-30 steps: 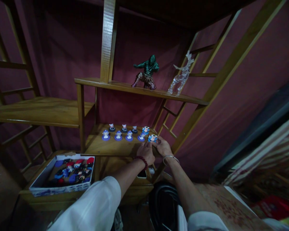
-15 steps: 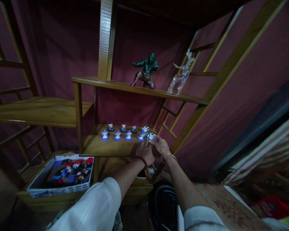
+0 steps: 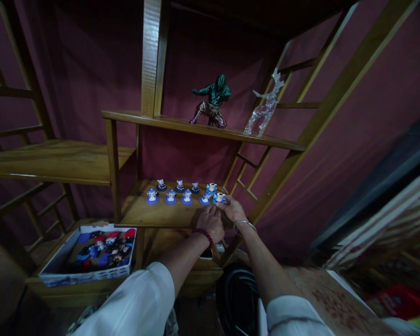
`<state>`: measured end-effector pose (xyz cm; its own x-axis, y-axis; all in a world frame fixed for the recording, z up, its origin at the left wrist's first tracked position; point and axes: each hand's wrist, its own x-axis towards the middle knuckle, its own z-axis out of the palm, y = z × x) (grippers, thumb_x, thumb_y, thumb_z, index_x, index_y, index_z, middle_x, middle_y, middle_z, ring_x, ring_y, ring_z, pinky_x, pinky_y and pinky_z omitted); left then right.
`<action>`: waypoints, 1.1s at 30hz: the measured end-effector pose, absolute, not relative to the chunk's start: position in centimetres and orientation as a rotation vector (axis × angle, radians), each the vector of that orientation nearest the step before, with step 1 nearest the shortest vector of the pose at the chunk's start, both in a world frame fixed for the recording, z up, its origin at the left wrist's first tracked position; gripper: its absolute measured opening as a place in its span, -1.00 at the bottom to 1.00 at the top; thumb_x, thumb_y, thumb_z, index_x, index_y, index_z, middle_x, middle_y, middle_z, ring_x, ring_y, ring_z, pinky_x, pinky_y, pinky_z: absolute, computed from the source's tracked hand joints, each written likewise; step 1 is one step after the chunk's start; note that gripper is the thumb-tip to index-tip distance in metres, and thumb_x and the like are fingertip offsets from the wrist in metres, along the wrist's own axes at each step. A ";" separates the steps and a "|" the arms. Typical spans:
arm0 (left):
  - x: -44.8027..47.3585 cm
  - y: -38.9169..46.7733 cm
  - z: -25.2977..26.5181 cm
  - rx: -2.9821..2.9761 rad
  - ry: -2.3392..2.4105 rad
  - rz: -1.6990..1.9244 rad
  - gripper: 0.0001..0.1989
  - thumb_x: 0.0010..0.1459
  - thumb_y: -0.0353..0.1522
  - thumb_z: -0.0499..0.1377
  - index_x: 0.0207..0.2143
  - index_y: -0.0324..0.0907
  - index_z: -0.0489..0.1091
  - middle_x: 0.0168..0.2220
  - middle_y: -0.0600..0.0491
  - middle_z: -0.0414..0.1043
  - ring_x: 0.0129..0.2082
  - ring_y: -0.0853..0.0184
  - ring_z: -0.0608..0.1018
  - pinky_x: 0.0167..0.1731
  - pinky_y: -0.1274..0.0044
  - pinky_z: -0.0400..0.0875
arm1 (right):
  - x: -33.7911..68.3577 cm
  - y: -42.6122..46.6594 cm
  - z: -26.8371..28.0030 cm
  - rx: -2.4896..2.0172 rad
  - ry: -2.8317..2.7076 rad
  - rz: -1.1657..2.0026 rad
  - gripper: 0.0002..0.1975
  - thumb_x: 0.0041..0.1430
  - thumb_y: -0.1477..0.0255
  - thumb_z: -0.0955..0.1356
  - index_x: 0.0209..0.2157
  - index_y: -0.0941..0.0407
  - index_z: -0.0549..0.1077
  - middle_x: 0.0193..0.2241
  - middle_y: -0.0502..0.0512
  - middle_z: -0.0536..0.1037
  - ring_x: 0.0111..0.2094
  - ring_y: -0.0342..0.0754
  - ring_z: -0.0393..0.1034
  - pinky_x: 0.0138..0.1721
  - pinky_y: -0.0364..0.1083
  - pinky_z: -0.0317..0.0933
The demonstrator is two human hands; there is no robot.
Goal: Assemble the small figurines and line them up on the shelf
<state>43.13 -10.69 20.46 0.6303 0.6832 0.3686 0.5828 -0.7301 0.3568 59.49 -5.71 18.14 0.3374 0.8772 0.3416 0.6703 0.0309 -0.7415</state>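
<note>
On the lower shelf (image 3: 136, 212), my right hand (image 3: 234, 209) closes its fingertips around a small blue-and-white figurine (image 3: 219, 199) at the right end of the front row. My left hand (image 3: 210, 223) is just left of it at the shelf's front edge, fingers stretched forward and holding nothing I can see. Directly behind the left fingers stands a purple-based figurine (image 3: 205, 199), partly overlapped by another blue figurine (image 3: 211, 188) behind. Further left are more purple-based figurines (image 3: 186, 197) in front and dark-based figurines (image 3: 179, 186) in a back row.
A crouching green-and-bronze statue (image 3: 213, 102) and a clear deer figure (image 3: 264, 109) stand on the upper shelf (image 3: 177, 123). At lower left, an open box (image 3: 49, 276) holds several red, blue and black figurines. A slanted wooden post (image 3: 283, 175) borders the right side.
My left hand has drawn back slightly from the held figurine, its fingers less bunched. My right hand keeps its grip, with the figurine almost in the same place.
</note>
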 end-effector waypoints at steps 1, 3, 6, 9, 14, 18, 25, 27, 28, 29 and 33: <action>43.2 -10.7 20.4 2.668 1.047 0.719 -0.62 0.01 -0.41 -0.08 -0.16 -0.44 0.32 -0.03 -0.21 0.27 0.05 0.21 0.20 0.09 0.47 -0.04 | 59.5 -5.7 18.2 -1.716 -1.399 0.277 -0.67 -0.24 0.34 0.41 -0.32 0.08 0.41 -0.40 0.01 0.50 -0.34 -0.08 0.37 -0.28 -0.11 0.21; 43.3 -10.6 20.4 2.701 1.058 0.702 -0.62 0.02 -0.40 -0.08 -0.16 -0.43 0.31 -0.04 -0.20 0.28 0.04 0.23 0.21 0.09 0.48 -0.03 | 59.5 -5.7 18.3 -1.762 -1.409 0.250 -0.69 -0.22 0.35 0.40 -0.32 0.09 0.41 -0.42 0.00 0.49 -0.37 -0.09 0.37 -0.30 -0.13 0.20; 43.4 -10.5 20.2 2.728 1.070 0.680 -0.63 0.03 -0.39 -0.09 -0.18 -0.42 0.32 -0.05 -0.18 0.29 0.03 0.25 0.22 0.09 0.48 -0.02 | 59.4 -5.8 18.5 -1.833 -1.452 0.222 -0.71 -0.17 0.35 0.38 -0.31 0.10 0.40 -0.42 0.00 0.48 -0.38 -0.11 0.36 -0.33 -0.16 0.19; 43.5 -10.5 20.0 2.727 1.094 0.708 -0.63 0.03 -0.38 -0.09 -0.16 -0.42 0.30 -0.02 -0.18 0.26 0.04 0.25 0.21 0.09 0.47 -0.02 | 59.4 -5.9 18.8 -1.882 -1.498 0.189 -0.70 -0.13 0.32 0.36 -0.28 0.09 0.38 -0.40 0.00 0.47 -0.38 -0.11 0.35 -0.34 -0.17 0.18; 43.5 -10.5 19.9 2.729 1.093 0.729 -0.62 0.04 -0.37 -0.09 -0.16 -0.42 0.30 -0.01 -0.19 0.26 0.06 0.25 0.20 0.09 0.47 -0.02 | 59.1 -6.1 19.2 -1.947 -1.568 0.143 -0.71 -0.09 0.30 0.33 -0.28 0.11 0.36 -0.40 0.02 0.45 -0.38 -0.11 0.34 -0.35 -0.16 0.18; 43.5 -10.6 19.9 2.739 1.096 0.730 -0.62 0.04 -0.37 -0.09 -0.16 -0.42 0.30 -0.02 -0.20 0.27 0.06 0.24 0.19 0.10 0.45 -0.02 | 58.7 -6.3 19.6 -1.962 -1.582 0.132 -0.71 -0.08 0.30 0.32 -0.27 0.10 0.36 -0.39 0.03 0.46 -0.36 -0.10 0.34 -0.34 -0.16 0.18; 43.4 -10.6 20.0 2.712 1.106 0.721 -0.61 0.04 -0.38 -0.09 -0.15 -0.44 0.31 -0.01 -0.21 0.26 0.06 0.23 0.20 0.10 0.46 -0.01 | 58.3 -6.4 19.8 -1.930 -1.553 0.152 -0.57 -0.10 0.33 0.35 -0.13 0.11 0.31 -0.29 0.07 0.47 -0.27 -0.07 0.35 -0.25 -0.13 0.20; 43.4 -10.7 20.2 2.716 1.101 0.715 -0.61 0.04 -0.38 -0.09 -0.14 -0.44 0.31 -0.02 -0.20 0.27 0.05 0.24 0.20 0.09 0.46 0.00 | 58.2 -6.5 19.9 -1.925 -1.554 0.150 -0.55 -0.10 0.33 0.34 -0.10 0.11 0.30 -0.27 0.09 0.47 -0.25 -0.06 0.35 -0.23 -0.11 0.20; 43.3 -10.7 20.2 2.716 1.100 0.713 -0.60 0.04 -0.38 -0.09 -0.14 -0.45 0.31 -0.03 -0.20 0.28 0.05 0.24 0.20 0.09 0.46 0.01 | 58.1 -6.6 20.0 -1.924 -1.559 0.146 -0.54 -0.09 0.33 0.34 -0.09 0.12 0.29 -0.27 0.09 0.47 -0.25 -0.05 0.35 -0.22 -0.10 0.20; 43.3 -10.8 20.3 2.715 1.101 0.713 -0.60 0.04 -0.38 -0.09 -0.14 -0.45 0.31 -0.02 -0.20 0.27 0.05 0.24 0.20 0.09 0.46 0.01 | 58.0 -6.7 20.1 -1.922 -1.562 0.140 -0.54 -0.09 0.33 0.33 -0.08 0.12 0.29 -0.27 0.10 0.47 -0.24 -0.05 0.35 -0.21 -0.10 0.20; 43.2 -10.9 20.6 2.706 1.097 0.692 -0.59 0.03 -0.38 -0.08 -0.12 -0.47 0.29 0.01 -0.21 0.23 0.07 0.24 0.19 0.09 0.47 0.00 | 57.6 -7.0 20.3 -1.885 -1.588 0.141 -0.50 -0.10 0.33 0.34 -0.06 0.10 0.28 -0.25 0.10 0.47 -0.23 -0.05 0.35 -0.20 -0.10 0.21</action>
<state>43.21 -10.91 20.55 0.6282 0.6885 0.3624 0.6238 -0.7241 0.2942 57.60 -6.99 20.34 0.2565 0.9109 0.3234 0.8397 -0.0443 -0.5412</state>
